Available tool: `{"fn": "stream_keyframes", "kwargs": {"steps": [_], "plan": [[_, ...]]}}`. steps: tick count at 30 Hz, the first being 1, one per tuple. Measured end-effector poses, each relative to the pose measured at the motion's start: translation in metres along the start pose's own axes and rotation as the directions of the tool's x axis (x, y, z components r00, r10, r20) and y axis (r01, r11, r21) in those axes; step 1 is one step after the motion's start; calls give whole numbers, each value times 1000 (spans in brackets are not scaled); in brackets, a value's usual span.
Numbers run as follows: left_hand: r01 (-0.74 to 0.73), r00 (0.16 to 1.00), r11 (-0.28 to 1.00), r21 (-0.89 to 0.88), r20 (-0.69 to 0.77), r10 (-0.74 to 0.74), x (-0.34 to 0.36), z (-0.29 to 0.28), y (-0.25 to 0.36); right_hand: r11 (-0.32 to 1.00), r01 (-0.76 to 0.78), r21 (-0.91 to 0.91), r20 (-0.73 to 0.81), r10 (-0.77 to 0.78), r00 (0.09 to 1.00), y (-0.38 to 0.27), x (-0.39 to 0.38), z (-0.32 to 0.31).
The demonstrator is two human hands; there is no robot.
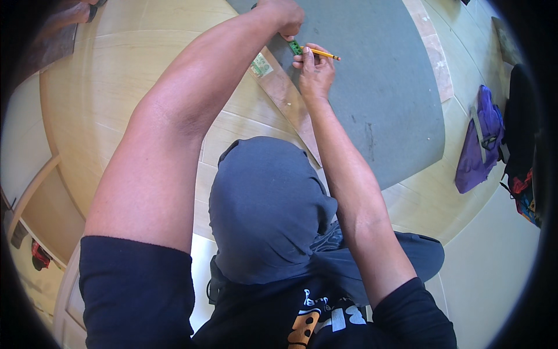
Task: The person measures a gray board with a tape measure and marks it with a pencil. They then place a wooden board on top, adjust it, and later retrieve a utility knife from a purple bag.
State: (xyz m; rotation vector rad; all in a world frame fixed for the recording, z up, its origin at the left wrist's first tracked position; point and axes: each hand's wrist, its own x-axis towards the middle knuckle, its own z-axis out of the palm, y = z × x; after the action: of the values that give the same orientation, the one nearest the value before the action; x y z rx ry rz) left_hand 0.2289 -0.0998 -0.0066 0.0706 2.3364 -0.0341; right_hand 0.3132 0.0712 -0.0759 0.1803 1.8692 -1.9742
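Note:
In my right hand (317, 74) a yellow pencil (325, 54) is pinched between thumb and fingers, its dark end toward the right. Beside it a short green strip with dark marks (296, 47) lies over the large grey sheet (372, 87). My left hand (283, 17), at the top edge, is closed with its fingers bent down, and a fingertip meets the upper end of the green strip. Part of this hand is cut off by the picture's edge, and its grip is partly hidden. The right fingers touch or nearly touch the strip's lower end.
Under the grey sheet's left edge runs a brownish board (290, 104) with a green-and-white label (261, 66). Another pale brown strip (433, 52) lies along its right side. A purple bag (481, 139) is on the tiled floor at right. A wooden frame (35, 192) stands at left.

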Motion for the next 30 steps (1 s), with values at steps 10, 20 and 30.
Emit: {"fn": "stream_keyframes", "kwargs": {"steps": [10, 20, 30], "plan": [[-3, 1000, 1000, 15, -6, 3, -1, -1, 0, 1000, -1, -10, 3, 1, 1000, 1, 1, 0], [2, 1000, 999, -43, 8, -1, -1, -2, -2, 1000, 4, -20, -12, -4, 1000, 4, 1, 1], [22, 1000, 999, -24, 17, -21, -3, -6, 0, 1000, 13, -9, -22, -13, 1000, 0, -1, 3]]}}
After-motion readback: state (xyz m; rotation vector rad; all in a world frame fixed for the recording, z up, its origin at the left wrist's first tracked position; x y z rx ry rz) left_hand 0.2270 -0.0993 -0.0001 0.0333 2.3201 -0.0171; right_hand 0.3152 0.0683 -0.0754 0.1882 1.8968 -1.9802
